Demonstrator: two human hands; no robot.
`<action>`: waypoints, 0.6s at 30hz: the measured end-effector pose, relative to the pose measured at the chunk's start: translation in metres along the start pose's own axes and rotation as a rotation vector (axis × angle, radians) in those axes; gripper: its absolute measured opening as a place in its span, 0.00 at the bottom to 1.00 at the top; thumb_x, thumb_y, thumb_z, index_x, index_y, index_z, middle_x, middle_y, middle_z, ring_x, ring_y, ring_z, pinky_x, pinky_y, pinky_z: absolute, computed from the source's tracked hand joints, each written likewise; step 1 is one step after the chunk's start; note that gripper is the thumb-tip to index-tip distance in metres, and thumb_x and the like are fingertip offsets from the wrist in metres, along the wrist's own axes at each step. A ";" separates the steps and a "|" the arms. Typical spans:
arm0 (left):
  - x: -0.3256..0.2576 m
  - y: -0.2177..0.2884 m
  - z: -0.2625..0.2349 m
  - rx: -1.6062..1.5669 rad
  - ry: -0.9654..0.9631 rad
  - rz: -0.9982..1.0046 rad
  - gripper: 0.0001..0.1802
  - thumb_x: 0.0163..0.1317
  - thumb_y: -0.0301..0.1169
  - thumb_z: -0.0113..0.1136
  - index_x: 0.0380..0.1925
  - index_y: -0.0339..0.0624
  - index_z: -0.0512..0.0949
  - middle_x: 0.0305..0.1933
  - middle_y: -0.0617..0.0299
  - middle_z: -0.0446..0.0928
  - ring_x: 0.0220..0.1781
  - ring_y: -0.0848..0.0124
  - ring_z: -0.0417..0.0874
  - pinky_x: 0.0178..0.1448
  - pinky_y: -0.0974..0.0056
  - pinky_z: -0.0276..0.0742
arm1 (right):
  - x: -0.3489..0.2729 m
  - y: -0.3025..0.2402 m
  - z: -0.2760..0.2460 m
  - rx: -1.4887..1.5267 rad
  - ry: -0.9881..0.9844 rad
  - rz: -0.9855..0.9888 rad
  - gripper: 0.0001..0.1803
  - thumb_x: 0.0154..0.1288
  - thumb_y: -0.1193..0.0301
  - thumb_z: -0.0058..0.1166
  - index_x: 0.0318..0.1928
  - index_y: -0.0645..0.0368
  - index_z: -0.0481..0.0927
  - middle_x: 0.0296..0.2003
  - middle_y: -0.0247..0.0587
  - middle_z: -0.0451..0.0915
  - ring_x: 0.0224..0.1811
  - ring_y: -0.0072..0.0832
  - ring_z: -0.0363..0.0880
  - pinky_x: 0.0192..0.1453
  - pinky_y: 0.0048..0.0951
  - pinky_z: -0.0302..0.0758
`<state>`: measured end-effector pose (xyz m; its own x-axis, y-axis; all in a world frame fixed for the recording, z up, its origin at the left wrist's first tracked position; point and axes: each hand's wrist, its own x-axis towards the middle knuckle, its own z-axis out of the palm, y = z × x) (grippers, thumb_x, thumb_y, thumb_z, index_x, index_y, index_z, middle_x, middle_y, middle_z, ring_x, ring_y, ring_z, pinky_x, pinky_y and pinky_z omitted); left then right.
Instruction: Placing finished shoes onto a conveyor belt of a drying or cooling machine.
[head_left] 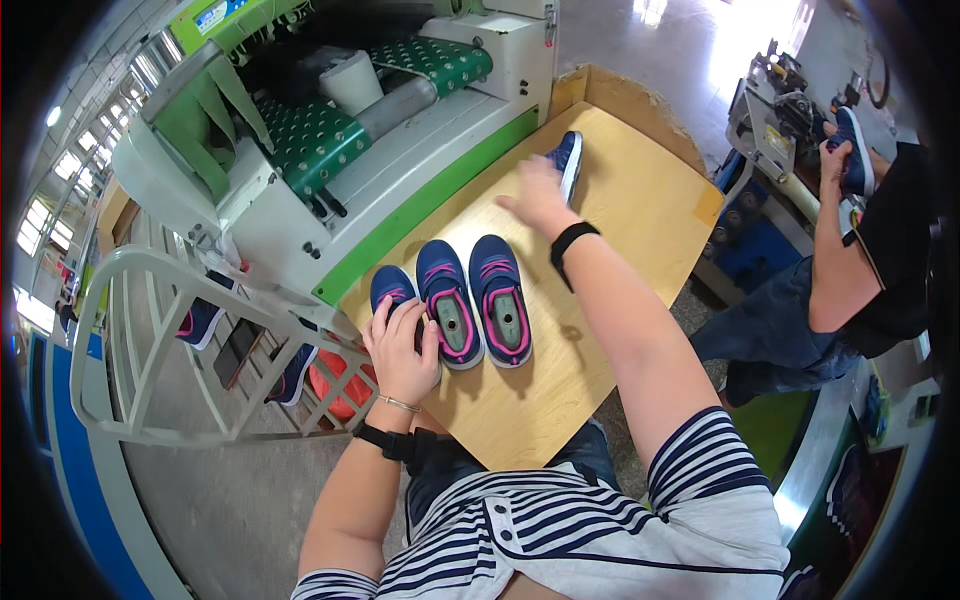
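From my remote post I watch the left hand [402, 345], at centre-left of the frame, its fingers half-curled over the leftmost navy sneaker [390, 283]; whether it grips, I cannot tell. A middle sneaker [437, 262] and a right-hand sneaker [493, 262] stand beside it on the wooden tabletop [640, 200]. At upper centre, the blurred right hand [540, 195], thumb spread, meets a far sneaker [571, 160], its hold unclear to me. A hasty pull could topple that shoe; a leftward shove could tip the leftmost off the edge.
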<state>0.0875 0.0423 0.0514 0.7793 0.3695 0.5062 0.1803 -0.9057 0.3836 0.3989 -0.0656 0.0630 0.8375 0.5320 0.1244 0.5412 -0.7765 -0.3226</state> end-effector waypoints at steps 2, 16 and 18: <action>0.001 -0.001 -0.001 0.007 0.009 0.017 0.16 0.63 0.37 0.61 0.48 0.44 0.82 0.56 0.59 0.81 0.69 0.51 0.69 0.72 0.47 0.57 | -0.006 0.033 0.016 -0.284 -0.028 0.024 0.69 0.52 0.37 0.67 0.77 0.71 0.46 0.78 0.63 0.44 0.83 0.52 0.37 0.83 0.50 0.39; 0.011 0.039 0.002 -0.073 -0.130 -0.106 0.44 0.71 0.49 0.53 0.76 0.35 0.50 0.79 0.41 0.51 0.82 0.43 0.49 0.79 0.36 0.35 | -0.148 0.099 0.005 0.651 0.307 0.066 0.43 0.54 0.67 0.64 0.71 0.59 0.64 0.56 0.63 0.78 0.60 0.52 0.79 0.63 0.40 0.75; 0.008 0.068 0.019 -0.233 -0.086 0.042 0.45 0.68 0.44 0.58 0.76 0.34 0.49 0.79 0.39 0.51 0.81 0.43 0.49 0.81 0.42 0.40 | -0.192 0.077 0.007 0.677 0.293 0.068 0.42 0.54 0.68 0.63 0.71 0.60 0.65 0.57 0.61 0.78 0.61 0.50 0.78 0.64 0.39 0.74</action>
<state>0.1170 -0.0201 0.0665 0.8333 0.3045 0.4614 0.0114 -0.8440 0.5362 0.2793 -0.2251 0.0073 0.9045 0.3050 0.2980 0.4019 -0.3764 -0.8347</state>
